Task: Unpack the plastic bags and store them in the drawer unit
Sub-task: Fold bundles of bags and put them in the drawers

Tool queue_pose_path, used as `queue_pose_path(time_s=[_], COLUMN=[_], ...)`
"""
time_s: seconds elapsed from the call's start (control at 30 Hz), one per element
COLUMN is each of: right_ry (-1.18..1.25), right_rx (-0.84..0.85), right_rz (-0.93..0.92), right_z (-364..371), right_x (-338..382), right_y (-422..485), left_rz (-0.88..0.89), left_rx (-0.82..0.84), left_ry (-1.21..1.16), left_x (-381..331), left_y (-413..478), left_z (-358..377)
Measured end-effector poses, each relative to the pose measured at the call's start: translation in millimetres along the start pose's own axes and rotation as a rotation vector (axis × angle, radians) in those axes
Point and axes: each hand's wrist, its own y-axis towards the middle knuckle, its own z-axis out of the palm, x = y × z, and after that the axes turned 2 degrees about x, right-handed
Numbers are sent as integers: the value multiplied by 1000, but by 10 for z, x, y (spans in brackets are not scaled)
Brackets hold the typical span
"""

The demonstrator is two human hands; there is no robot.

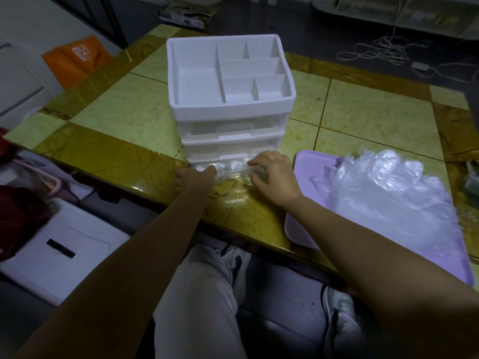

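Nearest the camera, light grey trousers [197,294] and a pale sneaker [339,309] show under the table edge, with a white lidded box [59,244] on the floor to the left. Both bare forearms stretch forward, converging on the foot of the drawer unit [233,120]. The left hand [193,176] lies knuckles-up at the left front corner of the bottom drawer [233,173], its tip against the plastic; whether its fingers are gripping or only pressing cannot be told. The right hand [274,177] arches over the drawer's right front, fingers curled over the top edge and thumb on the face, gripping it. The drawer is clear, hard plastic, pulled out a little, and holds crumpled plastic bags [234,164] that catch the light. Just right of the hand sits a smooth lilac tray [311,164] with rounded corners, carrying a loose heap of bags [394,193], thin, clear and wrinkled. The glossy table [116,151] has pale green marbled tiles with brown veined borders. The unit has a white matte frame, two more see-through drawers above, closed, and an open top tray [191,81] split by white dividers. Beyond, on the dark floor, are an orange bag [77,60] and tangled white cables [381,50].
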Motion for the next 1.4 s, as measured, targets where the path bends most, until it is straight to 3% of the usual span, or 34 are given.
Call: queue_pose_path(time_s=[0.3,0.4,0.5,0.63,0.87,1.0,1.1,1.23,1.4], right_ry=[-333,-246,-105,-135,-29,-1,147,534,982], right_rx=[223,169,-4,-157,-73,2,22,17,3], right_rz=[-1,21,-33,-74,81,172,269,414,515], right_z=[163,154,115,80,42,23,75,156,61], right_x=[232,236,153,110,164,190,204,239,375], right_y=[4,63,17,-78,38,139,154,148,264], left_rz=[25,139,220,289,488,495,481,554,654], left_rx=[16,11,21,41,-15,-73,-125,-149,-87], left_ry=[49,-5,-25,-6,17,57,88,37,22], left_x=[37,57,73,121,124,-18,-82,-2,33], left_y=[-69,-78,-124,-133,-121,-48,17,98,88], left_z=[-71,-102,-135,-140,-182,-172,-145,-158,-212])
